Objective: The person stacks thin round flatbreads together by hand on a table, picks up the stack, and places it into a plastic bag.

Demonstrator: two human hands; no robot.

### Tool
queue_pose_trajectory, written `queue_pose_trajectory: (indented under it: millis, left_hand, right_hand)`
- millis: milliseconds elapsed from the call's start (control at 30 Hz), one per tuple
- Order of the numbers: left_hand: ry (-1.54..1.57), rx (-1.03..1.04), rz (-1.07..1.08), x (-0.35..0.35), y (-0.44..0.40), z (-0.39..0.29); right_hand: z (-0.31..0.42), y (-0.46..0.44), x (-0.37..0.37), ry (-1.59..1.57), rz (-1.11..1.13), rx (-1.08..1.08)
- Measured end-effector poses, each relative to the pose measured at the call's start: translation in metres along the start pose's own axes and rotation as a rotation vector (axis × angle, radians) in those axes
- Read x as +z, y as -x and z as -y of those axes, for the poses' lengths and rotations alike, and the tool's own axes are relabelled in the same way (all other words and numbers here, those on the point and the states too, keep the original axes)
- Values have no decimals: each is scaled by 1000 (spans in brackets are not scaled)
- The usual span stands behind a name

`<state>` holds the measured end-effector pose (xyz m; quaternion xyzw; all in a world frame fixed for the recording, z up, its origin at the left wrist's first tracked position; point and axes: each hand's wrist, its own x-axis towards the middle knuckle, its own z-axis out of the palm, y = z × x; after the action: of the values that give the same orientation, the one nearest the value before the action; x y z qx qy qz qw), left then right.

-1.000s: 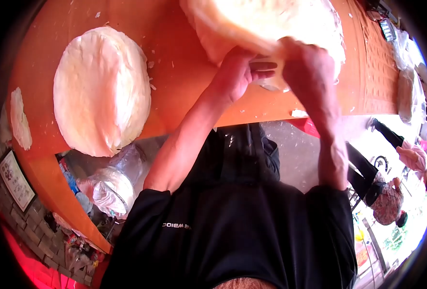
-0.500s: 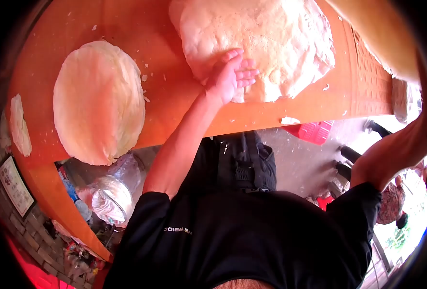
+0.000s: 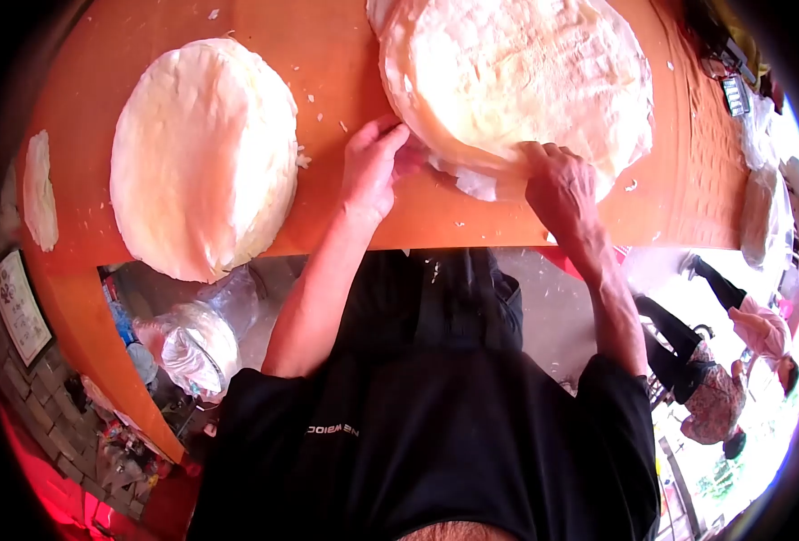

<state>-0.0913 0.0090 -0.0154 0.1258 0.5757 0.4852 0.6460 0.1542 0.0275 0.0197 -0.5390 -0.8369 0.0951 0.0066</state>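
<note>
A stack of large, round, pale sheets [image 3: 516, 81] lies on the orange table [image 3: 336, 203], right of centre. My right hand [image 3: 563, 185] is closed on the near edge of the top sheet, its knuckles up. At the stack's left edge is my left hand [image 3: 372, 171], its fingers apart and partly blurred, with the fingertips close to the sheet's rim. Thin flaps hang out below the rim between my hands. Farther left, another round, pale sheet or pile [image 3: 203, 158] lies with a fold down its middle.
A pale strip [image 3: 39, 191] lies at the table's left end. Plastic-wrapped goods [image 3: 199, 356] sit below the table. At the right are wrapped bundles [image 3: 760, 203] and two people [image 3: 713, 397] beyond the table. A framed sheet [image 3: 21, 307] stands at the left.
My right hand has come back from the far right, where a large sheet was raised, to the stack's near edge. My left hand has moved left, off the stack's surface to its rim.
</note>
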Motion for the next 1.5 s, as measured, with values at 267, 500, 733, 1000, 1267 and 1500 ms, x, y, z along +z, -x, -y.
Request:
queue_pose_trajectory:
  millis: [267, 500, 733, 1000, 1267, 1500]
  left_hand:
    - [-59, 48, 60, 1, 2, -7]
    - [382, -95, 256, 9, -9, 0]
    - [354, 37, 469, 28, 4, -7]
    - [222, 71, 201, 49, -9, 5]
    - [219, 90, 132, 63, -17, 10]
    - [399, 0, 320, 60, -3, -7]
  right_hand:
    - [8, 12, -5, -100, -95, -50]
    - [26, 6, -31, -280, -62, -60]
    - [40, -19, -31, -469, -251, 22]
    - [54, -31, -22, -400, -169, 142]
    - [58, -37, -10, -146, -207, 224]
    - [81, -48, 3, -11, -124, 94]
